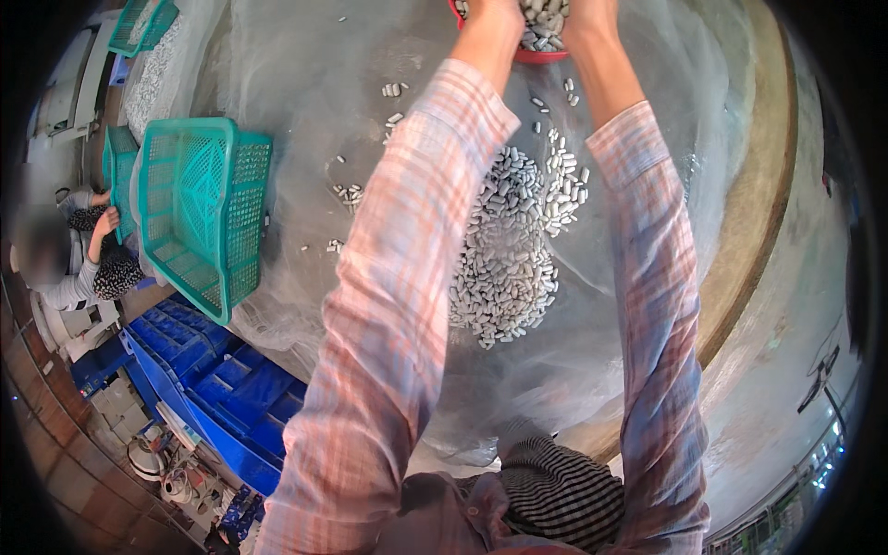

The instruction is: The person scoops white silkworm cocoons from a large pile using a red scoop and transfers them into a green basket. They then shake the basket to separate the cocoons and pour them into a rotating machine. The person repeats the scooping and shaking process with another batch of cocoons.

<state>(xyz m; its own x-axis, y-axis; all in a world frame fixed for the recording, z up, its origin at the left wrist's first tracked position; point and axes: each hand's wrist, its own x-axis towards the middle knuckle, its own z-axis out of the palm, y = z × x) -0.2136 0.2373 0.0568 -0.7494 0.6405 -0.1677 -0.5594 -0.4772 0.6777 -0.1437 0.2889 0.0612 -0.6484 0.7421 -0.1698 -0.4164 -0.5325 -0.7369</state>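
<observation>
Both my arms stretch far forward to a red basin [541, 56] that is cut off by the top edge. It holds many small grey-white cylindrical pieces [544, 28]. My left hand [495, 13] is at the basin's left side and my right hand [590, 15] at its right; the fingers of both are out of the picture, so their grip does not show. Between my forearms a large heap of the same pieces [507, 250] lies on clear plastic sheeting [583, 342]. Smaller loose groups [349, 195] are scattered left of the heap.
A green plastic basket [190, 203] stands at the left, with blue crates [222, 379] below it. Farther left, a co-worker's hand [108, 220] touches another green basket [120, 171]. White pieces lie by a green basket [143, 23] at the top left. A curved brown edge [772, 185] borders the sheeting.
</observation>
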